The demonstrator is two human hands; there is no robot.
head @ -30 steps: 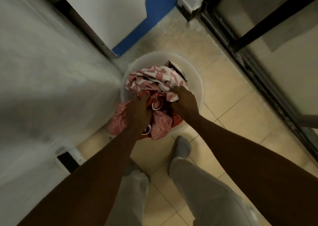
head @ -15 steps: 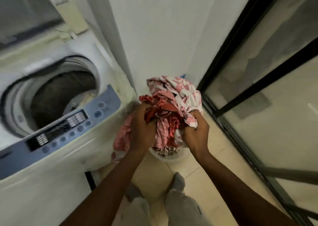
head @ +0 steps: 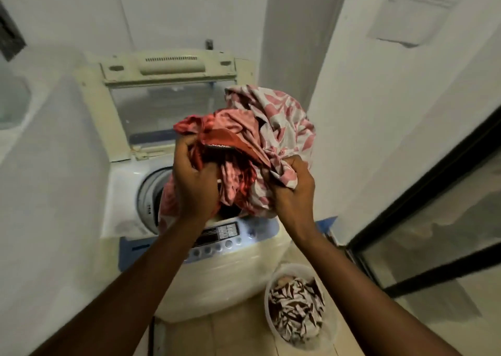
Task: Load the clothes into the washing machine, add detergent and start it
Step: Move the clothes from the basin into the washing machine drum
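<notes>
Left hand (head: 193,182) and right hand (head: 294,193) both clenched on a bundle of pink and red clothes (head: 252,144), held just above the open drum of the washing machine (head: 130,193), lid (head: 162,103) raised. More patterned clothing in a tub (head: 332,336) on the floor (head: 233,336), just beside the machine.

The washing machine (head: 189,247) stands between a wall at its left and a corner of wall at its right, its lid (head: 165,106) raised at the back. A bundle of clothes (head: 252,144) hangs over the drum opening, between the left hand (head: 193,184) and right hand (head: 294,193). On the floor, right of the machine, stands a tub (head: 329,336) with more clothes in it
</notes>
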